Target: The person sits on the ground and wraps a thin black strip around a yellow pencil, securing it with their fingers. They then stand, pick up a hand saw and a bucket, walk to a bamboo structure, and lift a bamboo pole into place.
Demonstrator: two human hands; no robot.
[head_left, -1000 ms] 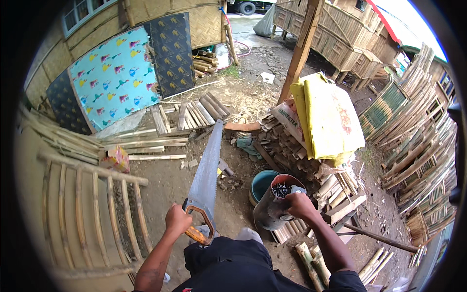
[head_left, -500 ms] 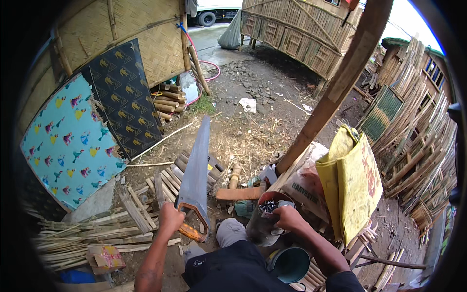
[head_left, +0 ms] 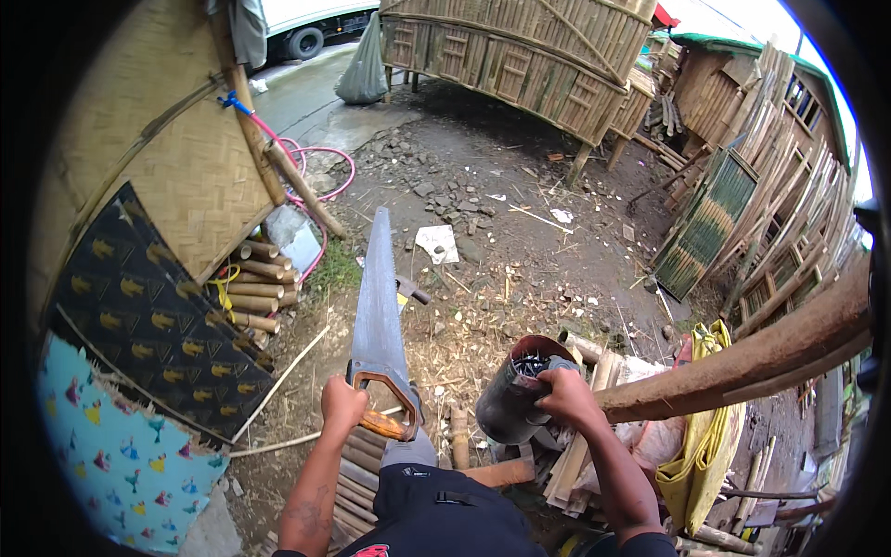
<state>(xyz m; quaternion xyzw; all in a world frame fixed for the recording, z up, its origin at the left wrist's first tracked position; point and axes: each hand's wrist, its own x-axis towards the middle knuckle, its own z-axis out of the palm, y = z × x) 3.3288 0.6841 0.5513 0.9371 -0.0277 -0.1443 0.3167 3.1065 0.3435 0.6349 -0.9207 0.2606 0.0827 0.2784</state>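
Note:
My left hand [head_left: 343,405] is closed around the orange-brown wooden handle of a handsaw [head_left: 379,302], whose long grey blade points up and away from me. Gripping the rim of a dark, dirty can [head_left: 507,405], my right hand [head_left: 568,395] holds it tilted beside me. Inside the can are several dark nails [head_left: 532,364]. Partly behind the saw blade, a hammer [head_left: 413,291] shows its dark head; the blade hides the rest. Below the can, a bamboo piece [head_left: 459,436] and a reddish-brown wooden block [head_left: 501,472] lie near my legs.
A thick wooden post [head_left: 742,371] slants across the right, by a folded yellow sheet [head_left: 701,436]. Cut bamboo [head_left: 255,295] is stacked beside the woven wall [head_left: 158,158] at left. A pink hose [head_left: 320,176] coils near it. Bamboo huts [head_left: 501,60] stand ahead.
I have moved forward and turned a little right; the huts and hose look nearer and the post has swung lower right. Both hands keep hold of the saw and the can.

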